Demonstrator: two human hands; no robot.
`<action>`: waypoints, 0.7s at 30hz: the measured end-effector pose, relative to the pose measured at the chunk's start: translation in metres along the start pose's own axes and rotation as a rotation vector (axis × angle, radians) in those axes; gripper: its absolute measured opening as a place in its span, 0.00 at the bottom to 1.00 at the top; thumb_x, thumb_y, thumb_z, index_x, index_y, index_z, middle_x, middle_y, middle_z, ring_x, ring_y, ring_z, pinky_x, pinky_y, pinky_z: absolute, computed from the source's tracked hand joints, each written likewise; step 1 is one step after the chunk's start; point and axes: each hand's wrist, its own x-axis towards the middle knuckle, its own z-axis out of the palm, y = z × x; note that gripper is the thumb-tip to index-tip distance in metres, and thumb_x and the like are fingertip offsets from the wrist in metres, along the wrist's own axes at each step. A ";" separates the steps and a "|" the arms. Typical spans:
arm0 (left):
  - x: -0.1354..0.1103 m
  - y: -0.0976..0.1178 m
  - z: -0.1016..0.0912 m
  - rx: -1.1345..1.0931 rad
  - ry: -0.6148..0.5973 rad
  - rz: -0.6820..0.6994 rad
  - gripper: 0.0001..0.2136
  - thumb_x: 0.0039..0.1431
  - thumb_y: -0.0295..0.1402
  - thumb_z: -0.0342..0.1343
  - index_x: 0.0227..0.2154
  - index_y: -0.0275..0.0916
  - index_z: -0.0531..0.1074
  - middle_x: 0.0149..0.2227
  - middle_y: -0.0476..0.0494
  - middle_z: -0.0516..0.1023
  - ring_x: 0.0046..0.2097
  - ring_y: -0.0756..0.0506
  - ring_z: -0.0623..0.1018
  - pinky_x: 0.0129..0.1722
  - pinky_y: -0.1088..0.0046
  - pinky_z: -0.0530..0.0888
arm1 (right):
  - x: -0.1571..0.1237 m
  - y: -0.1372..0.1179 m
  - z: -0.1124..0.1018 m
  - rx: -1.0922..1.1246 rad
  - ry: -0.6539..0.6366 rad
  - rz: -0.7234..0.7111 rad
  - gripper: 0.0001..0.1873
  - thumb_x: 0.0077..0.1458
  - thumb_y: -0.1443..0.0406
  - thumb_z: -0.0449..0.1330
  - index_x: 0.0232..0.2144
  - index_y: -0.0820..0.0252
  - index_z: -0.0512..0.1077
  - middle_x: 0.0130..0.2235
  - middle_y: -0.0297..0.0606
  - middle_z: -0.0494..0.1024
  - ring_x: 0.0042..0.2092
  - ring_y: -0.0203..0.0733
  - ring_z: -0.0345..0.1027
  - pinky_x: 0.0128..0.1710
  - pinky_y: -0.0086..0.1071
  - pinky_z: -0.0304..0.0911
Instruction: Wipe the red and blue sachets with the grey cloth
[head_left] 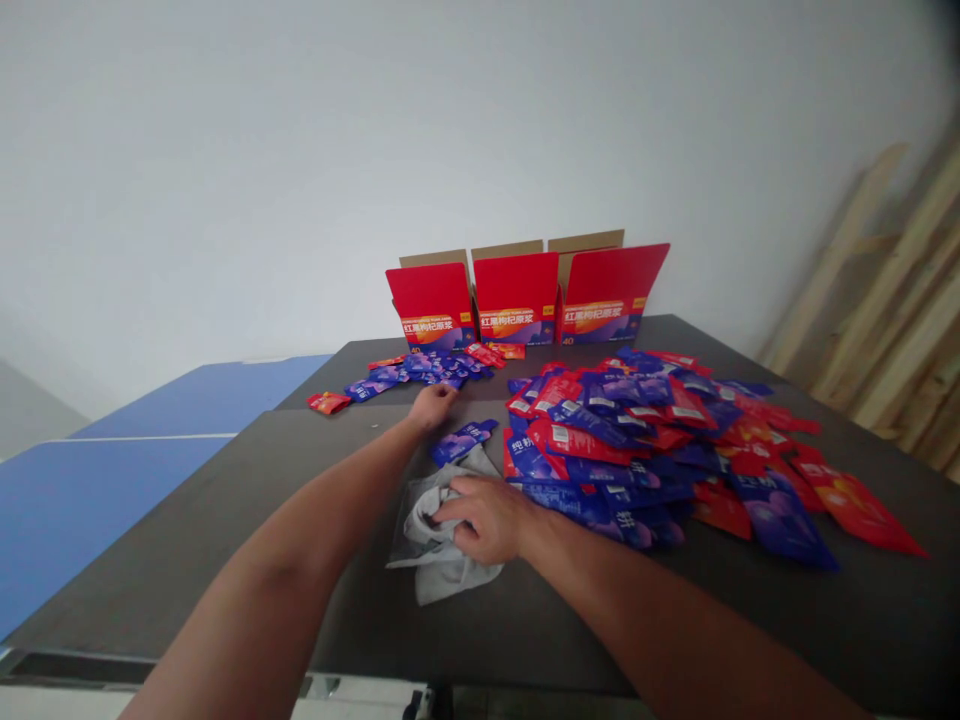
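at centre frame, the right hand point(484, 520) clenched a crumpled grey cloth point(439, 565) on the matte dark table point(247, 520); just above, the left hand point(433, 405) touched glossy flat sachets point(427, 368), its finger grip unclear.

Only one camera is at work here, worn on the person's head. It looks forward and down across the dark tabletop point(225, 520) from its near edge and faces the white wall point(300, 150), with three red boxes point(517, 298) far off at twelve o'clock. The right hand point(484, 520) on the grey cloth point(442, 570) lies closest to the lens, the left hand point(433, 405) farther out. The wide view takes in a blue table point(112, 470) at nine o'clock and leaning timber point(885, 330) at two o'clock.
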 end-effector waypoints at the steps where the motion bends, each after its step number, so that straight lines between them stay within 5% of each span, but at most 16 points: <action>1: 0.008 -0.005 -0.001 0.030 0.038 -0.042 0.21 0.58 0.47 0.51 0.41 0.33 0.75 0.38 0.37 0.79 0.41 0.41 0.77 0.41 0.69 0.70 | 0.000 0.000 0.000 0.001 0.003 -0.001 0.19 0.48 0.67 0.56 0.43 0.52 0.76 0.32 0.35 0.66 0.29 0.37 0.56 0.28 0.30 0.52; 5: 0.034 -0.018 0.000 0.180 0.165 -0.125 0.26 0.45 0.46 0.63 0.45 0.36 0.73 0.51 0.30 0.72 0.55 0.32 0.69 0.51 0.61 0.66 | 0.000 -0.001 -0.001 0.007 0.019 -0.004 0.18 0.48 0.67 0.55 0.42 0.50 0.76 0.31 0.34 0.65 0.29 0.37 0.55 0.27 0.31 0.50; 8: 0.049 -0.016 0.009 0.324 0.167 -0.200 0.37 0.38 0.54 0.64 0.50 0.37 0.70 0.58 0.27 0.65 0.60 0.28 0.63 0.55 0.54 0.62 | 0.000 -0.001 -0.001 0.004 0.011 -0.009 0.17 0.48 0.66 0.56 0.41 0.51 0.76 0.31 0.33 0.65 0.29 0.37 0.55 0.27 0.31 0.50; 14: 0.073 -0.011 0.025 0.446 0.206 -0.342 0.50 0.36 0.65 0.56 0.59 0.34 0.59 0.59 0.25 0.62 0.62 0.30 0.61 0.58 0.54 0.59 | 0.000 -0.002 -0.003 -0.013 -0.020 -0.004 0.17 0.48 0.66 0.56 0.41 0.50 0.76 0.31 0.33 0.64 0.29 0.37 0.54 0.27 0.30 0.51; 21: 0.076 -0.011 0.022 0.437 0.180 -0.347 0.44 0.43 0.60 0.53 0.60 0.36 0.58 0.58 0.27 0.61 0.60 0.30 0.63 0.58 0.54 0.59 | -0.001 -0.004 -0.003 -0.002 -0.023 0.007 0.17 0.48 0.66 0.56 0.41 0.51 0.76 0.31 0.33 0.65 0.30 0.37 0.55 0.28 0.30 0.52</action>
